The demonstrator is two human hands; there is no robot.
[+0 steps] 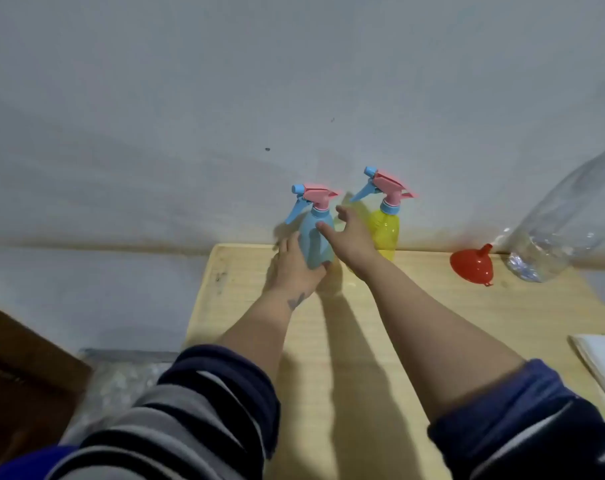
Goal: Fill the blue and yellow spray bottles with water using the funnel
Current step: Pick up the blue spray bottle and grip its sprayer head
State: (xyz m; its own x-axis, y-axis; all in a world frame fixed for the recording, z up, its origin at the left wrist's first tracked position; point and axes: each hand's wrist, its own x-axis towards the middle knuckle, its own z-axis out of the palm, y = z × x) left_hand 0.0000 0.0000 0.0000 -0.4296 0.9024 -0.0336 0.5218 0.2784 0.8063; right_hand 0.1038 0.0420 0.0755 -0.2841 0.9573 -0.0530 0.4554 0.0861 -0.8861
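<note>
The blue spray bottle with a pink and blue trigger head stands upright at the far edge of the wooden table. My left hand grips its lower body. My right hand reaches between the two bottles with straight fingers, the thumb touching the blue bottle's shoulder. The yellow spray bottle stands upright just right of that hand, its pink trigger head screwed on. A red funnel lies on its side further right. A large clear plastic water bottle stands tilted in view at the right edge.
A pale wall rises directly behind the table. A white flat object lies at the table's right edge. Dark wooden furniture sits low at the left, with crinkled plastic wrap beside it.
</note>
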